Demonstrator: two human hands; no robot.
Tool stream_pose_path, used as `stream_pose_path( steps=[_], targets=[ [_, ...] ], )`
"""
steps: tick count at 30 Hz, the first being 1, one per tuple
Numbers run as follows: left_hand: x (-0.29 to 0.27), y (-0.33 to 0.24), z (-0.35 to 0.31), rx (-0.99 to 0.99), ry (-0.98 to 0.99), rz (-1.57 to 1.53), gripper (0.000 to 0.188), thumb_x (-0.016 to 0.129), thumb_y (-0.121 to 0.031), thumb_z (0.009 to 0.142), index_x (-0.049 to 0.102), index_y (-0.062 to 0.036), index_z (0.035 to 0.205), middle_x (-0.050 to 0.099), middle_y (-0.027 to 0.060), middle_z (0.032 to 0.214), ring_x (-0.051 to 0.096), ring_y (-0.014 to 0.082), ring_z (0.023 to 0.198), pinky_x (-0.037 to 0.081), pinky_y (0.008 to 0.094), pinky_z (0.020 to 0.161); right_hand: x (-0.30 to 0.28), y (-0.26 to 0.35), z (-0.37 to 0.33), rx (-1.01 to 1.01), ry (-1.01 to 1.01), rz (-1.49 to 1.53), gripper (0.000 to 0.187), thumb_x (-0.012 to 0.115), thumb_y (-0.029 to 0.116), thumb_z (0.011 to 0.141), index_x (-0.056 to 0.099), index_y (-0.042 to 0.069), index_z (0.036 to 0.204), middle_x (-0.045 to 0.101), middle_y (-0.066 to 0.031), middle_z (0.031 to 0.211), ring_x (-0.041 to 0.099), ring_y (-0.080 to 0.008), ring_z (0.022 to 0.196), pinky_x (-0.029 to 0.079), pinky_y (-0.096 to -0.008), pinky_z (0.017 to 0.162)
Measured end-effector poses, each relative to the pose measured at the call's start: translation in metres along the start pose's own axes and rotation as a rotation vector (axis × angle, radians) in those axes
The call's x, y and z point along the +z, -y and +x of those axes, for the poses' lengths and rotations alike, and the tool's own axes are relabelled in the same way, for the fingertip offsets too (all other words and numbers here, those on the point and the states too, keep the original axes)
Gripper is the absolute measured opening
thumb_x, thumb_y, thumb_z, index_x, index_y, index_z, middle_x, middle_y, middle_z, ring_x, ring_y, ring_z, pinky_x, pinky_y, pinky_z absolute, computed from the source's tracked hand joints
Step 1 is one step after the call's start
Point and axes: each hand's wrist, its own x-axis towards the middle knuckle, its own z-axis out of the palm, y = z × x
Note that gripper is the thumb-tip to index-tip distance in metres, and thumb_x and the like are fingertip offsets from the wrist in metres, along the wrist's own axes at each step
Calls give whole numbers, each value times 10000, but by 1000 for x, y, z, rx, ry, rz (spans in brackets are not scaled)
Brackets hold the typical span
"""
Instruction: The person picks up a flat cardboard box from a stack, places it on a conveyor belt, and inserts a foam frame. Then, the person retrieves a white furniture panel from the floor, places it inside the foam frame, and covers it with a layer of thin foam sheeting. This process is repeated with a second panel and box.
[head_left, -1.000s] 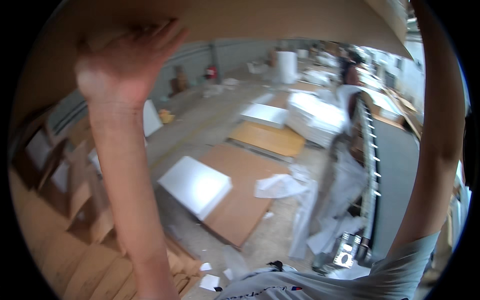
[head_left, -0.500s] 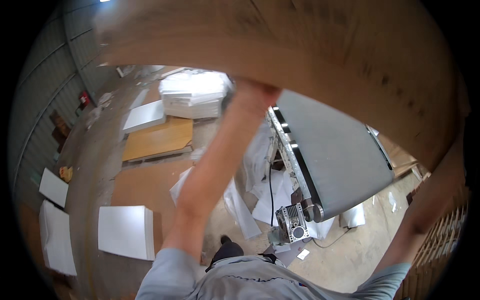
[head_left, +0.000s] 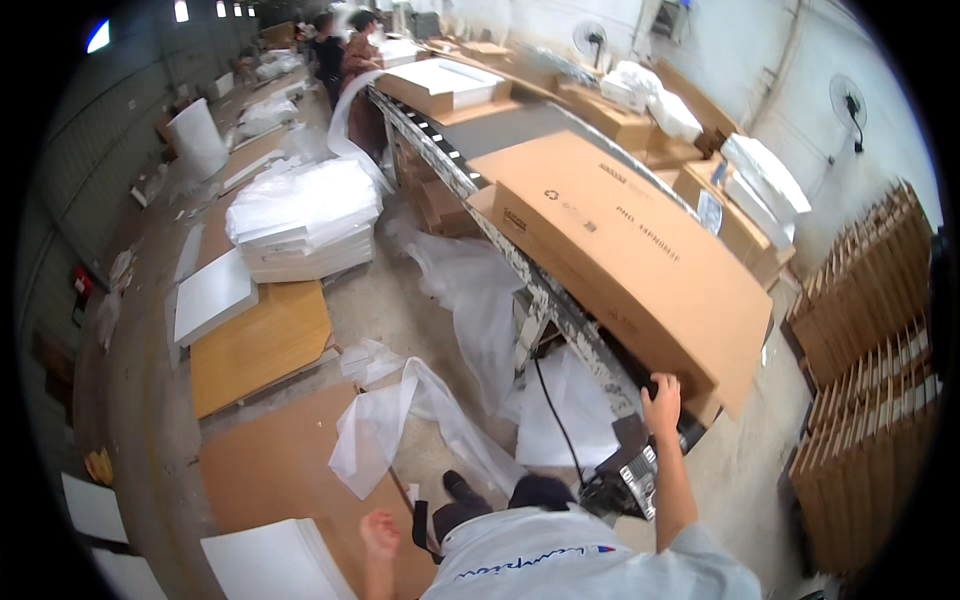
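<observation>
A worker's right hand [head_left: 660, 405] meets the near lower edge of a long brown carton [head_left: 620, 240], its fingers spread rather than gripping, while the left hand [head_left: 378, 535] hangs well apart from the carton, too blurred to tell how far its fingers are curled. The carton lies broad face up along the near end of a conveyor [head_left: 520, 125], its near right corner appearing to overhang the end of the belt.

A load this long would likely handle best with a flat palm low on the near edge, the other hand brought to the opposite side, and pressure kept even so that the board does not crease or swing askew. Fingers are best held clear of the conveyor's worn frame and the motor [head_left: 630, 480] just below; footing matters too, with loose white sheeting [head_left: 460, 280] near the worker's shoe [head_left: 460, 487].

Farther up the belt sits an open carton [head_left: 440, 80] with white lining, with co-workers [head_left: 360, 50] beside the line. Brown boards [head_left: 280, 450] and white panels [head_left: 270, 560] cover the floor at left; flattened cartons [head_left: 880, 400] stand at right, beneath a wall fan [head_left: 848, 100].
</observation>
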Motion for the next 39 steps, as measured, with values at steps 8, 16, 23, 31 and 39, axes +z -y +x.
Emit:
stream_pose_path(
  steps=[8, 16, 23, 31, 39],
  targets=[
    [114, -161, 91, 373, -92, 155, 386, 535, -400, 908, 553, -145, 1197, 572, -23, 1086, 510, 119, 898, 417, 302, 731, 32, 25, 130, 160, -42, -264, 563, 757, 238, 782, 516, 58, 1257, 517, -174, 1262, 489, -363, 1189, 440, -464, 956],
    [363, -67, 158, -85, 370, 436, 253, 567, -329, 936, 604, -139, 1098, 646, 11, 1000, 594, 138, 886, 465, 311, 743, 67, -44, 157, 217, 78, -444, 342, 692, 387, 846, 626, 76, 971, 645, -123, 956, 623, -311, 921, 461, -452, 826],
    [601, -26, 287, 37, 385, 762, 656, 508, -598, 919, 461, -117, 1363, 519, 87, 1356, 520, 210, 1201, 430, 390, 926, 55, -68, 153, 54, 202, -326, 268, 713, 304, 821, 645, 48, 788, 600, -133, 819, 611, -335, 847, 499, -453, 729],
    [764, 12, 416, 482, 221, 667, 352, 586, -203, 919, 588, 74, 1136, 659, 92, 1081, 640, 205, 946, 513, 320, 831, -13, 1, 57, 418, 327, -187, 271, 758, 287, 736, 621, 56, 767, 569, -116, 819, 571, -332, 772, 454, -434, 671],
    [892, -27, 346, 670, 613, 784, 188, 557, -155, 949, 612, -16, 1063, 656, 36, 1023, 596, 105, 945, 442, 270, 841, 23, 44, 152, 123, 75, -129, 248, 694, 199, 732, 717, 141, 972, 628, -65, 978, 611, -263, 898, 472, -403, 785]
  ],
)
